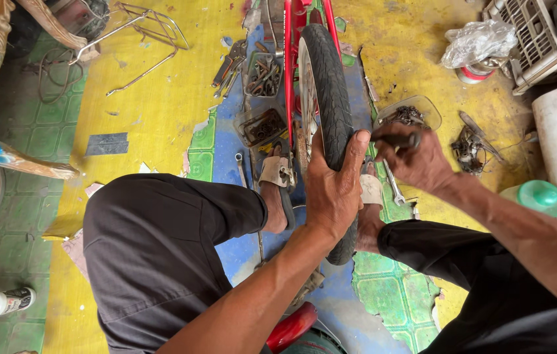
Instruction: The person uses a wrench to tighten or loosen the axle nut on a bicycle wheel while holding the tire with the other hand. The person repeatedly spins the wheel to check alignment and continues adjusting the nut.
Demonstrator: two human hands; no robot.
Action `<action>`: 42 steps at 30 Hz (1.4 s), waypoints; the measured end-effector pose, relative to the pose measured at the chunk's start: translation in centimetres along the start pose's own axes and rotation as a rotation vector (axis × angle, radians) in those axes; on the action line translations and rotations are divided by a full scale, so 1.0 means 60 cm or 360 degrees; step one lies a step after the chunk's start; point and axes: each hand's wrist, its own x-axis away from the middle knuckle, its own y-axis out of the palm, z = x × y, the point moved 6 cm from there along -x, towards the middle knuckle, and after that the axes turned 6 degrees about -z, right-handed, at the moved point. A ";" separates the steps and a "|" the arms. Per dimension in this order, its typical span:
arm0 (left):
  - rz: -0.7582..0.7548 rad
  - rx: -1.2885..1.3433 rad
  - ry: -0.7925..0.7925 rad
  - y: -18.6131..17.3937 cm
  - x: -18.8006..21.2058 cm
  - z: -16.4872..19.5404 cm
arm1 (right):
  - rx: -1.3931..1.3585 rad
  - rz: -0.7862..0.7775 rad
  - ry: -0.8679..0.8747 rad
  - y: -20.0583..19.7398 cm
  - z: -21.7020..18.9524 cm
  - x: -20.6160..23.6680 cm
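Left hand (334, 190) is clamped over the black bicycle tyre (327, 98), palm on the tread, thumb and fingers wrapped down either side, right where the wheel stands upright between the person's knees. Just beside it, right hand (416, 160) is closed tight around a dark-handled tool (396, 139), the handle pointing in toward the tyre's sidewall and almost touching the left fingertips. The wheel sits in a red frame (289, 72) and runs up toward the far edge of the floor (154, 111), yellow paint peeling to blue and green. Sandalled feet brace either side of the wheel. Beyond the hands on the floor: two small trays of bolts and bits (262, 98), a clutch of spanners (229, 65) to their left, a clear dish of metal parts (409, 113) right behind the right hand, and a spanner (393, 187) lying under that wrist. A green-capped bottle (539, 196) stands off near the right forearm, and a white bottle with a red tip (3, 303) lies at the floor's near left corner.
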 end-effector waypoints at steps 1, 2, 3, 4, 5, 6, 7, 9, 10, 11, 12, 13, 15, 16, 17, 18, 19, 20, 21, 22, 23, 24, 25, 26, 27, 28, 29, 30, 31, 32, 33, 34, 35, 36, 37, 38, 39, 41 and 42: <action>0.0040 -0.0291 0.0352 -0.003 0.002 0.021 | 0.0086 -0.0009 -0.0043 0.005 -0.007 0.009; 0.0071 -0.0580 0.0705 0.000 0.007 0.042 | 0.0104 0.0021 -0.0067 0.007 -0.011 0.016; 0.0092 -0.0867 0.1055 0.009 0.020 0.060 | 0.0122 0.0051 -0.0088 0.009 -0.012 0.025; 0.0079 -0.0810 0.0975 0.006 0.017 0.055 | 0.0141 0.0080 -0.0107 0.010 -0.012 0.033; 0.0064 -0.0750 0.0897 0.005 0.014 0.052 | 0.0166 0.0091 -0.0172 0.014 -0.014 0.039; 0.0047 -0.0688 0.0818 0.005 0.012 0.049 | 0.0191 0.0101 -0.0237 0.018 -0.016 0.044; 0.0046 -0.0509 0.0520 0.000 0.005 0.033 | 0.0217 0.0108 -0.0300 0.022 -0.017 0.049; 0.0028 -0.0153 -0.0072 -0.005 0.002 -0.001 | 0.0314 0.0059 -0.0293 0.035 -0.014 0.057; 0.0063 -0.0441 0.0334 -0.004 0.004 0.029 | 0.0360 0.0033 -0.0293 0.041 -0.013 0.059; 0.0085 -0.0728 0.0741 0.001 0.013 0.056 | 0.0314 0.0052 -0.0351 0.045 -0.017 0.065; 0.0094 -0.1014 0.1148 0.011 0.028 0.078 | 0.0268 0.0070 -0.0410 0.050 -0.022 0.072; 0.0083 -0.0749 0.0860 0.002 0.018 0.066 | 0.0223 0.0088 -0.0466 0.053 -0.027 0.079; 0.0039 -0.0214 0.0280 -0.004 0.004 0.033 | 0.0205 0.0111 -0.0445 0.059 -0.030 0.088; 0.0040 -0.0223 0.0296 -0.003 0.005 0.035 | 0.0197 0.0122 -0.0435 0.062 -0.030 0.092; 0.0043 -0.0233 0.0311 -0.003 0.006 0.037 | 0.0217 0.0131 -0.0409 0.065 -0.028 0.094; 0.0048 -0.0244 0.0325 -0.003 0.007 0.039 | 0.0235 0.0139 -0.0383 0.070 -0.025 0.095; 0.0043 -0.0219 0.0288 -0.003 0.007 0.038 | 0.0255 0.0146 -0.0357 0.073 -0.021 0.096; 0.0037 -0.0196 0.0254 -0.003 0.008 0.036 | 0.0235 0.0112 -0.0387 0.078 -0.018 0.096; 0.0030 -0.0175 0.0222 -0.004 0.007 0.035 | 0.0214 0.0080 -0.0419 0.083 -0.013 0.095; 0.0023 -0.0175 0.0268 -0.003 0.007 0.040 | 0.0190 0.0045 -0.0449 0.088 -0.008 0.095; 0.0019 -0.0174 0.0310 -0.003 0.008 0.043 | 0.0229 0.0003 -0.0435 0.094 0.000 0.092; 0.0013 -0.0173 0.0354 -0.003 0.008 0.047 | 0.0270 -0.0039 -0.0422 0.099 0.008 0.086; 0.0023 -0.0163 0.0348 -0.004 0.008 0.047 | 0.0311 -0.0077 -0.0410 0.102 0.015 0.079; 0.0030 -0.0152 0.0343 -0.005 0.007 0.048 | 0.0301 -0.0118 -0.0474 0.103 0.017 0.073; 0.0036 -0.0141 0.0335 -0.005 0.007 0.048 | 0.0290 -0.0157 -0.0537 0.101 0.017 0.065; 0.0020 -0.0100 0.0311 -0.004 0.006 0.047 | 0.0276 -0.0198 -0.0601 0.100 0.015 0.054; 0.0010 -0.0059 0.0287 -0.003 0.005 0.047 | 0.0292 -0.0139 -0.0492 0.089 0.020 0.039; 0.0004 -0.0018 0.0259 -0.004 0.005 0.046 | 0.0306 -0.0086 -0.0383 0.071 0.025 0.025; 0.0020 -0.0026 0.0260 -0.005 0.006 0.047 | 0.0319 -0.0035 -0.0270 0.055 0.029 0.006; 0.0034 -0.0035 0.0263 -0.006 0.007 0.049 | 0.0440 -0.0038 -0.0281 0.043 0.027 -0.024; 0.0046 -0.0044 0.0272 -0.007 0.007 0.050 | 0.0563 -0.0036 -0.0297 0.028 0.026 -0.060; 0.0060 -0.0064 0.0279 -0.007 0.005 0.053 | 0.0362 -0.0121 -0.0065 0.018 0.043 -0.098; 0.0078 -0.0088 0.0284 -0.008 0.005 0.054 | 0.0157 -0.0211 0.0164 0.017 0.062 -0.133; 0.0099 -0.0111 0.0287 -0.010 0.004 0.055 | -0.0039 -0.0279 0.0303 0.020 0.079 -0.165; 0.0095 -0.0118 0.0275 -0.010 0.001 0.055 | -0.0236 -0.0347 0.0438 0.027 0.097 -0.194; 0.0091 -0.0127 0.0265 -0.010 -0.003 0.056 | -0.0433 -0.0416 0.0570 0.039 0.117 -0.217; 0.0086 -0.0137 0.0258 -0.010 -0.007 0.055 | -0.0491 -0.0392 0.0748 0.057 0.141 -0.228; 0.0091 -0.0158 0.0272 -0.012 -0.012 0.056 | -0.0598 -0.0337 0.1105 0.098 0.188 -0.233; 0.0090 -0.0167 0.0281 -0.013 -0.014 0.056 | -0.0723 -0.0317 0.1149 0.108 0.202 -0.241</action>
